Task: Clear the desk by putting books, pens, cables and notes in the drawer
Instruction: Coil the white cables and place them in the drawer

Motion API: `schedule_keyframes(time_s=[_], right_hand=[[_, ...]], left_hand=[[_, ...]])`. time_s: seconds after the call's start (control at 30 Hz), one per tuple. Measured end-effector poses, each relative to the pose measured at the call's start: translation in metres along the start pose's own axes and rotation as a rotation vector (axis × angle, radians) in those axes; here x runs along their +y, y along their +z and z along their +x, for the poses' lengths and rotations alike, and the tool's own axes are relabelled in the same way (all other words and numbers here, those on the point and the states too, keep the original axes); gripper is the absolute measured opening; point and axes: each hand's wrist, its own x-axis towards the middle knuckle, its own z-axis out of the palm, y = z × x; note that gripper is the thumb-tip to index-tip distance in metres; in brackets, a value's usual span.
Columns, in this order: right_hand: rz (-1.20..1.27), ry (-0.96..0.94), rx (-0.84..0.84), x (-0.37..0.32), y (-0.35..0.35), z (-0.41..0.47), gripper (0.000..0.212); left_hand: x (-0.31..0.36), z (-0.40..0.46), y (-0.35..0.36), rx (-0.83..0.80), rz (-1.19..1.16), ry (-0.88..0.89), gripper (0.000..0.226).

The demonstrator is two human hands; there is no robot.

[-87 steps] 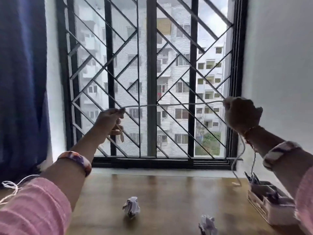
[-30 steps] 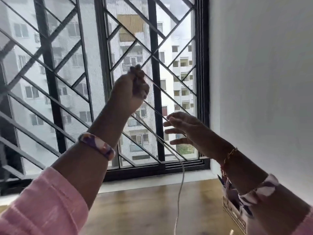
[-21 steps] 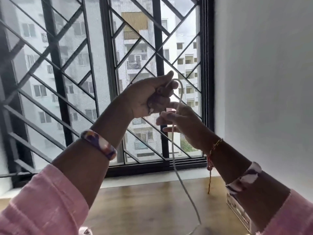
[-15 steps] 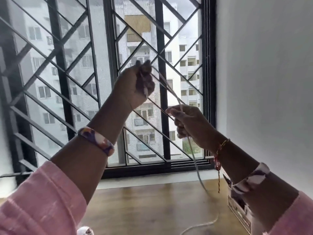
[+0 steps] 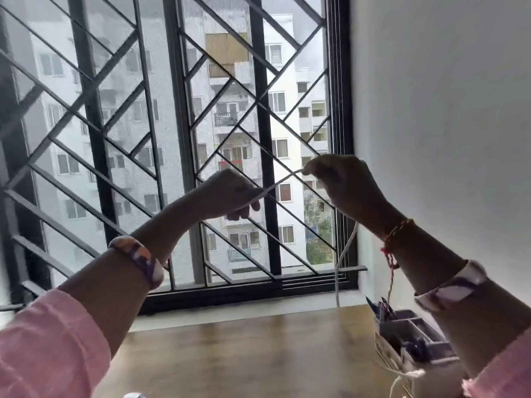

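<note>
The white cable (image 5: 280, 183) is up in the air in front of the window, pulled into a short taut stretch between both hands. Left hand (image 5: 230, 196) has its fingers curled around one end of that stretch, right hand (image 5: 342, 182) pinches the other end a bit higher up, fingers closed on it. From under the right hand the cable drops straight down past the window frame to the desk (image 5: 258, 354), meeting the wood near the back edge, toward the back right corner. Another bit of white cable shows at the right edge of the desk down by the right forearm, draped near the organizer, though I can't tell if it's the same run.

That organizer (image 5: 413, 337) is a small compartmented tray sitting at the right edge of the desk against the wall, with what look like pens (image 5: 379, 307) sticking up from its back compartment, too blurry to say more.

Both wrists have patterned bangles, the right one also has a red-orange thread with a tail hanging down, and the sleeves are pink. A bit of something pale pokes in at the front edge of the desk, can't make out what. Behind it all is the window grille (image 5: 184, 133) with dark diagonal bars, white wall (image 5: 445, 110) on the right.
</note>
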Motion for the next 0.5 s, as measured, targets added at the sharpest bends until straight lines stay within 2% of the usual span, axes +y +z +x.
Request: schedule_keyframes(time_s=[0.1,0.17,0.23,0.3,0.37,0.5], right_hand=[[0.008,0.008,0.044,0.005,-0.008,0.003,0.019],[-0.003,0.013,0.07,0.005,-0.011,0.004,0.02],[-0.002,0.04,0.079,0.005,-0.014,0.002,0.028],[0.009,0.054,0.054,0.004,-0.014,-0.002,0.037],[-0.027,0.043,0.018,0.001,-0.01,-0.008,0.043],[-0.062,-0.009,-0.037,0.0,-0.005,-0.014,0.038]], left_hand=[[0.023,-0.006,-0.005,-0.188,-0.461,-0.05,0.04],[0.032,-0.009,-0.009,-0.304,-0.667,-0.043,0.041],[0.041,-0.011,-0.01,-0.346,-0.842,0.013,0.035],[0.049,-0.007,-0.009,-0.296,-1.101,0.089,0.031],[0.06,-0.004,-0.008,-0.18,-1.396,0.127,0.029],[0.073,0.009,-0.005,0.184,-1.813,0.035,0.048]])
